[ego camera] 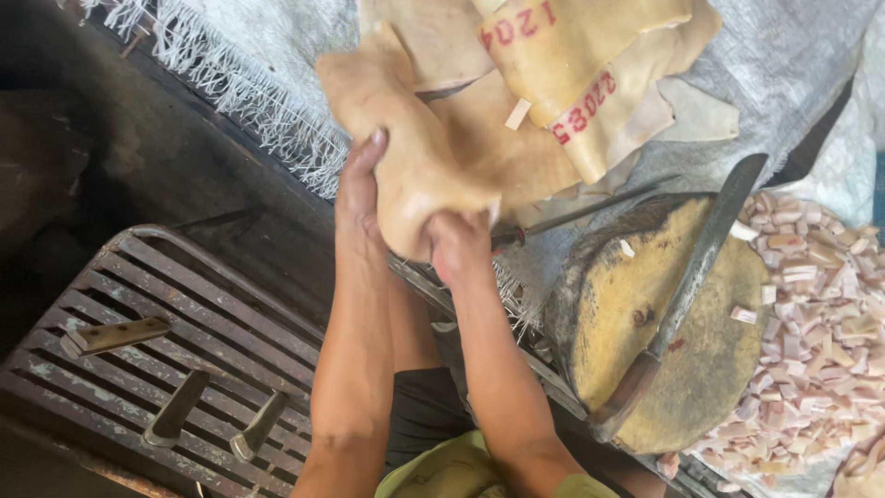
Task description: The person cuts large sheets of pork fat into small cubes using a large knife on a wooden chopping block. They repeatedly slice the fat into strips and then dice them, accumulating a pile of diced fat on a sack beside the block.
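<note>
Both hands are on one large tan sheet of soft, hide-like material (pixel 406 138), lifted off the heap at the top of the view: the left hand (pixel 358 198) lies flat along the sheet's left edge with its fingers stretched upward against it, and the right hand (pixel 458 244) is clenched tight around a bunched lower corner of the same sheet. Behind it lies a pile of more pale tan sheets with red stamped marks (pixel 562 83), spread over a white woven plastic sack with a frayed fringe (pixel 240 83). No bowl or bin shows; the nearest thing to a container is a second piece of white sacking (pixel 839 161) at the right, which bears a heap of small pinkish-white cut pieces (pixel 816 323). Just left of that heap stands a round yellowish wooden chopping block (pixel 636 304), a few stray pieces on its top, with a long dark-bladed cleaver (pixel 691 277) laid slantwise across it. At the lower left is a grey, worn metal slatted rack (pixel 157 295) with a flat metal bar (pixel 115 335) and two short handled tools (pixel 217 420) resting on it. The ground beneath is dark, bare and rough.
</note>
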